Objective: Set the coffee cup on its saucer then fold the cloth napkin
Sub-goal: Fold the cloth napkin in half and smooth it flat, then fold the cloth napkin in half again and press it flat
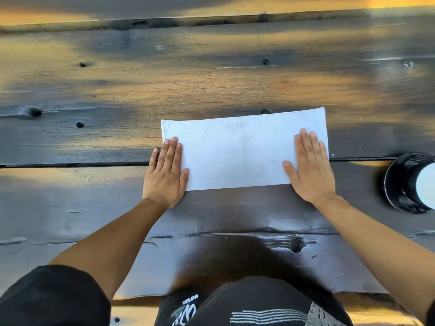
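A white cloth napkin (242,151) lies flat on the dark wooden table (211,74), a little right of the frame's centre. It forms a long rectangle whose long axis runs left to right, tilted slightly so that the right end sits higher in the frame than the left. A faint crease runs across its short width near the middle.

Both hands rest palm-down on it with fingers extended and held together — neither is closed around anything. The left hand (167,175) lies at the napkin's left end, its fingertips pointing toward the top of the frame, part of the hand overlapping the cloth's lower left corner and part on the bare table. The right hand (310,170) presses the right end, thumb spread toward the middle of the cloth, the heel of the palm past the napkin's lower edge.

At the right edge of the frame, well apart from the napkin, stands a dark glossy cup (409,184) with a white interior, cut off by the frame — whether it holds anything, or sits on a saucer, cannot be told.
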A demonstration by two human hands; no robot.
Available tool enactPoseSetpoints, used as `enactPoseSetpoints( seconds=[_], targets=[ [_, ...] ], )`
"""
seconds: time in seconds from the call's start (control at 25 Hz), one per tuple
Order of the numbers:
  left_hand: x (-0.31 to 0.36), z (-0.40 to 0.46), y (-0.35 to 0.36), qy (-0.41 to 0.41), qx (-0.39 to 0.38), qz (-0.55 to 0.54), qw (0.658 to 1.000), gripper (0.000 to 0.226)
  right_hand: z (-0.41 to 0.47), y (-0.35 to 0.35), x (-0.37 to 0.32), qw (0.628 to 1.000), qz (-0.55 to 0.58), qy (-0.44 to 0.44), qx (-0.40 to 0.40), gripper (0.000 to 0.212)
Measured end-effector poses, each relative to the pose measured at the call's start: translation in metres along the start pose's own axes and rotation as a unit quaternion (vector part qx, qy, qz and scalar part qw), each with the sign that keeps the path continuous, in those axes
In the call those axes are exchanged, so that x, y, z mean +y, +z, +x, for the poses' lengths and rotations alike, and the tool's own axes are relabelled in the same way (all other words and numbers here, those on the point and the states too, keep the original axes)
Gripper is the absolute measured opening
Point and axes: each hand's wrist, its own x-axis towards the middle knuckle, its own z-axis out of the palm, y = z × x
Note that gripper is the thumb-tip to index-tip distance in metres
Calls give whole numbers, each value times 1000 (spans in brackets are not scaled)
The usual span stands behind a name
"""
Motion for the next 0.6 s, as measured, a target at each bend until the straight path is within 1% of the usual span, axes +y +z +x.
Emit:
enactPoseSetpoints(
  seconds=[0.08,0.12,0.16,0.2,0.24,0.28,0.32,0.36,0.4,0.48,0.6],
  targets=[
    [2,-2,-9,-10,6,-34,999,69,-1,-5,-4,998,64,4,8,71],
    [4,-5,-15,-37,28,-68,997,67,-2,-8,-7,994,102,15,26,66],
    [6,-10,-20,-83,70,-104,989,64,-4,-12,-9,989,130,43,58,59],
    [10,-17,-24,-147,124,-136,972,59,-6,-16,-10,981,146,85,97,53],
    [13,-24,-27,-226,160,-171,946,53,-9,-20,-11,969,157,137,133,49],
    [18,-30,-29,-304,165,-216,913,46,-12,-22,-12,953,166,194,161,48],
    [21,-35,-32,-368,152,-267,878,38,-15,-25,-13,936,174,248,178,47],
    [24,-40,-34,-413,131,-311,846,30,-18,-28,-13,920,182,299,178,46],
    [27,-42,-36,-440,112,-340,824,25,-21,-31,-14,905,191,342,164,46],
    [28,-43,-40,-461,88,-365,804,22,-25,-36,-15,887,205,395,123,47],
    [30,-40,-43,-481,63,-396,779,27,-26,-44,-15,883,223,405,77,47]
  ],
)
